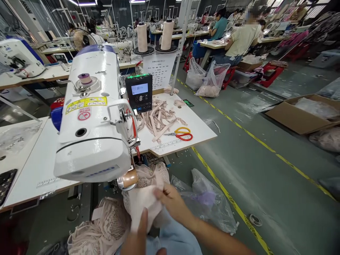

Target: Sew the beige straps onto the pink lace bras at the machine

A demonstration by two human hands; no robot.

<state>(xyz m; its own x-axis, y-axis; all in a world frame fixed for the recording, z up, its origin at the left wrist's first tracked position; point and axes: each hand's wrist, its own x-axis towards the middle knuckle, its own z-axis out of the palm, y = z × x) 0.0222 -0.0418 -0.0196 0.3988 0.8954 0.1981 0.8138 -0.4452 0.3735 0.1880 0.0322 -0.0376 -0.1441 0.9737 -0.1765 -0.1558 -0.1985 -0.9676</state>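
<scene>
Fingers (159, 194) of right hand (174, 202) pinch pale fabric (145, 200); left hand (136, 239) touches it, grip unclear.

Decently bright overall, overhead tubes (87, 4) plus blown-out windows (317, 10) up right. Glare on the machine (92, 148), sheen on the floor (244, 106), left hand (138, 235) kinda blurry, edges stretched, corners dark.

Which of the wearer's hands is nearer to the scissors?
Right. The right hand holds the pale fabric, below the scissors in the picture; the left hand is at that fabric's lower edge, farther left.
</scene>
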